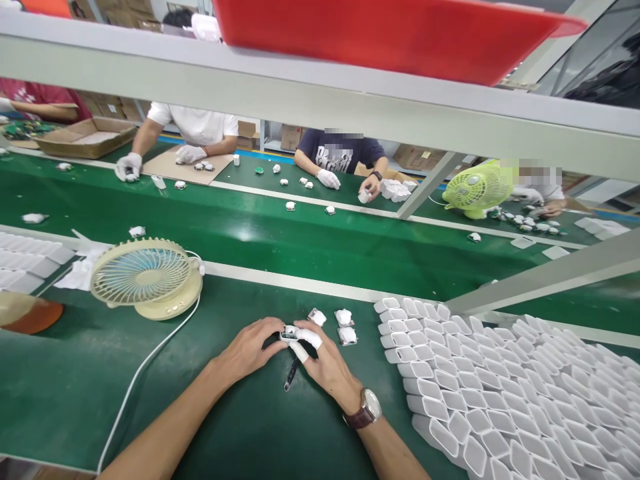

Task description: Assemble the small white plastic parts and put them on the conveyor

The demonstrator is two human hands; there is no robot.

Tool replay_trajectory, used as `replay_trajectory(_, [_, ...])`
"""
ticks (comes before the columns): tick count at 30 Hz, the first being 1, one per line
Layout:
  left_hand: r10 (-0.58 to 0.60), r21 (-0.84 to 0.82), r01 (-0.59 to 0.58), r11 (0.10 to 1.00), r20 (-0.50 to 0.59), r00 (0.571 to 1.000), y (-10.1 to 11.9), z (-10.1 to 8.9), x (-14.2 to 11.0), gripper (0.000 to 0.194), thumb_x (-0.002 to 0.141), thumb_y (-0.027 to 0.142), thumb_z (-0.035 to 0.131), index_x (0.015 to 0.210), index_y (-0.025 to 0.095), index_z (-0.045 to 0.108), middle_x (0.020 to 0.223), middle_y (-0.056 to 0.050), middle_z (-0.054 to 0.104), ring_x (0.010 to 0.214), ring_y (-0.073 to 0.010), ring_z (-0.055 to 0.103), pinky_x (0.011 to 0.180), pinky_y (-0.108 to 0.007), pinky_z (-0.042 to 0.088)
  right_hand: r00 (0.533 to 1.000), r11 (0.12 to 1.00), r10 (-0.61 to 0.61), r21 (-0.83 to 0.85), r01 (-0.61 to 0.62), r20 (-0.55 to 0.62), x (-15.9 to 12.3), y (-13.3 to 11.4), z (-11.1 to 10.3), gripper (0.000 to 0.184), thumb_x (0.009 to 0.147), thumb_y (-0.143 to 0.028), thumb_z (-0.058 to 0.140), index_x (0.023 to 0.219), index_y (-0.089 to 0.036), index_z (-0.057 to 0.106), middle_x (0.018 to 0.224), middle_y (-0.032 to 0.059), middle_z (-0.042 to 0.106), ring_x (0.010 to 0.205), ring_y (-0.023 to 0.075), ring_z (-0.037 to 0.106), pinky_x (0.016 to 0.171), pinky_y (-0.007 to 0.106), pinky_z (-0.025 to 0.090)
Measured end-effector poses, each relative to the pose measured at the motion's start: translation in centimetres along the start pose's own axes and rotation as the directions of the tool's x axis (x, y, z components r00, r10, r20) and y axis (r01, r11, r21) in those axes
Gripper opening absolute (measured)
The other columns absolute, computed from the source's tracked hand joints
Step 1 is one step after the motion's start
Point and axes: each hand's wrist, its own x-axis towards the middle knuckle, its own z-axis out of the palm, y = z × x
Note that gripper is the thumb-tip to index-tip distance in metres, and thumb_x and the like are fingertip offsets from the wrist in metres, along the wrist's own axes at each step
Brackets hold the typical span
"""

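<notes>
Between my two hands, just above the green bench, is a small white plastic housing (pixel 289 335) with a dark part showing in its opening. My left hand (pixel 256 345) pinches its left side with thumb and fingertips. On the other side my right hand (pixel 323 357), wearing white finger covers on thumb and forefinger and a wristwatch, grips it too. A thin black tool (pixel 291 375) lies on the bench beneath my right thumb. Just beyond the right hand sit a white-topped circuit piece (pixel 317 317) and two similar pieces (pixel 346 327).
Rows of white housings (pixel 480 380) cover the right side. At left stand a cream desk fan (pixel 150 273) with a trailing cord and an orange-brown container (pixel 27 313). A green conveyor (pixel 260 233) carries scattered pieces. Co-workers sit opposite. Overhead, a shelf (pixel 320 100) holds a red bin (pixel 380 40).
</notes>
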Motion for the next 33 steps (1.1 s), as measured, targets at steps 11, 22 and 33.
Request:
replay_trajectory(11, [0.129,0.146,-0.123,0.982,-0.036,0.991,-0.3,0.3,-0.5,0.018,0.106,0.025,0.056,0.121,0.024,0.066,0.121,-0.007,0.073,0.105,-0.0197,0.075,0.096,-0.035,0.063,0.993,0.993,-0.113,-0.040,0.111,-0.030,-0.9,0.6,0.1,0.044,0.102,-0.013,0.058,0.144,-0.027,0.053,0.137,0.0124,0.066,0.124,0.0251,0.068,0.103,0.043,0.062])
replay_trajectory(22, [0.166,0.120,-0.153,0.981,-0.106,0.980,0.2,0.0,-0.3,0.013,0.104,0.024,0.060,0.112,0.023,0.070,0.118,-0.008,0.075,0.099,-0.0185,0.077,0.091,-0.033,0.065,0.994,0.991,-0.111,-0.076,0.111,0.012,-0.5,-0.2,-0.4,0.042,0.104,-0.013,0.054,0.144,-0.025,0.050,0.139,0.0143,0.064,0.129,0.0258,0.065,0.105,0.045,0.061])
replay_trajectory(33, [0.218,0.189,-0.193,0.963,-0.121,0.968,1.2,-0.3,-0.3,0.010,0.103,0.019,0.060,0.105,0.020,0.070,0.112,-0.007,0.075,0.096,-0.0178,0.077,0.089,-0.030,0.065,0.988,0.985,-0.156,-0.081,0.155,-0.005,-0.9,0.2,0.0,0.042,0.103,-0.012,0.055,0.144,-0.020,0.051,0.134,0.0162,0.066,0.125,0.0265,0.067,0.102,0.042,0.062])
